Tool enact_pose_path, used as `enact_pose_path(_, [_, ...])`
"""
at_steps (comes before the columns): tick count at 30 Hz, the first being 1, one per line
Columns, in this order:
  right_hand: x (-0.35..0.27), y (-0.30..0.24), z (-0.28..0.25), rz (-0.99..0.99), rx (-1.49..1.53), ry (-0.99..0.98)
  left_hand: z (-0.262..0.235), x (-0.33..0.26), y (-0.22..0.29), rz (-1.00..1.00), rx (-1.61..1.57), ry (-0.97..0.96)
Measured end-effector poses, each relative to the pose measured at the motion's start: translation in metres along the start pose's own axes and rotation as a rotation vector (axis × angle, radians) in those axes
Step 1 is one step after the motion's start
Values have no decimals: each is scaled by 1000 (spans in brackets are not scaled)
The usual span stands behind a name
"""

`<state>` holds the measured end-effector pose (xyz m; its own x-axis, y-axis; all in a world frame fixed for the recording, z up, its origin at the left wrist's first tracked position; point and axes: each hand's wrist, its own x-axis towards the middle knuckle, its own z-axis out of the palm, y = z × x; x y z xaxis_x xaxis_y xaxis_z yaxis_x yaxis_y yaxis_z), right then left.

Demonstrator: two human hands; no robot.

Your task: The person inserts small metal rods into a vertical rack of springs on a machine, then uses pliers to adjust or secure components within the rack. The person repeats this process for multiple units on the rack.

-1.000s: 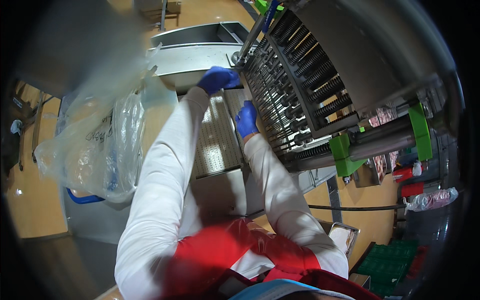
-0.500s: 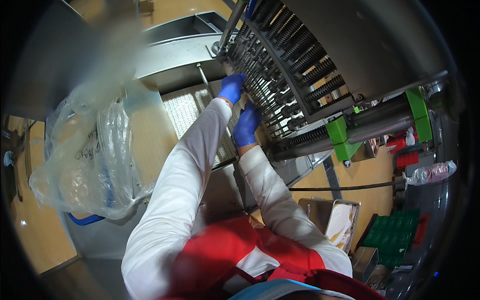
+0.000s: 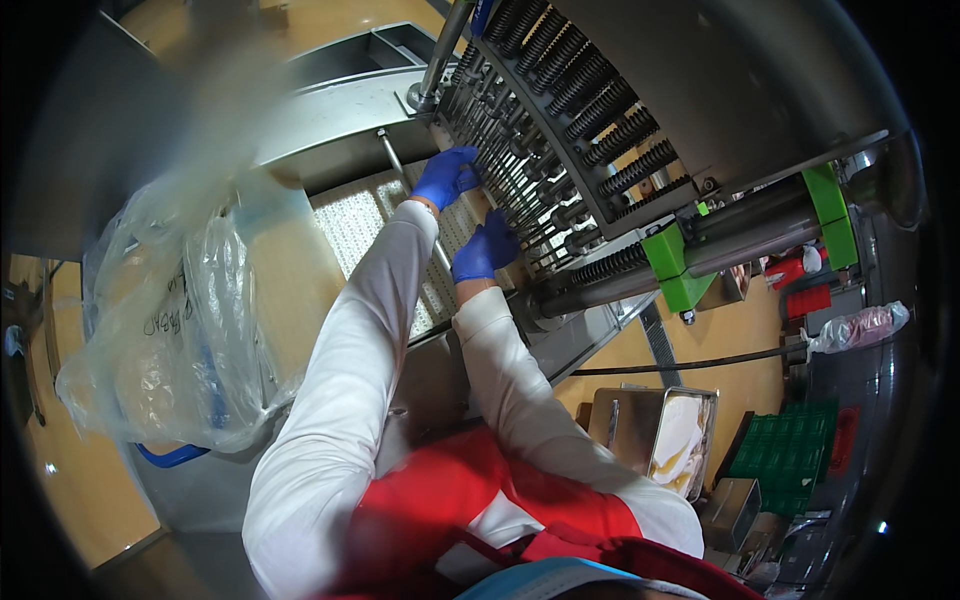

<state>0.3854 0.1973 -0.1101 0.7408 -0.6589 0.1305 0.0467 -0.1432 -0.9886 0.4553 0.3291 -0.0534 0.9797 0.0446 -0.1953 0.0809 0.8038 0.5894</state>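
My left hand (image 3: 445,178), in a blue glove, reaches to a row of thin upright metal needles (image 3: 492,163) in a steel machine. Its fingers are bent, with the thumb apart from them, and the fingertips are at the needles. Closer to me, my right hand (image 3: 485,248), gloved alike, is at the lower part of the same row, thumb and fingers parted. No held thing shows in either hand. Below the left wrist lies a white perforated conveyor bed (image 3: 350,222), crossed by a metal rod (image 3: 392,152).
Black springs (image 3: 605,110) fill the needle head above. A thick steel shaft (image 3: 745,235) with green clamps (image 3: 675,265) runs along the right. Clear plastic sheeting (image 3: 170,340) drapes the left side. A metal bin (image 3: 622,425) and green crates (image 3: 785,460) stand at lower right.
The view has shifted, moving the machine slightly left in the picture. Both hands remain at the needles; the fingers of my left hand look more parted than before.
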Motion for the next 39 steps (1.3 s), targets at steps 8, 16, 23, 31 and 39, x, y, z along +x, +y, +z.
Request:
enact_pose_path(8, [-44, -75, -5, 400, 533, -95, -23, 12, -10, 107, 51, 38])
enact_pose_path(16, [-32, -83, -40, 790, 534, -253, -12, 6, -12, 273, 143, 108])
enact_pose_path(23, [-16, -87, -20, 840, 610, -149, -11, 21, -21, 522, 612, 446])
enact_pose_path(31, [-14, -107, -40, 648, 719, -238, 53, -9, 8, 805, 912, 568])
enact_pose_path(39, [-54, -97, -54, 467, 569, -573, 82, -11, 36, 982, 860, 570])
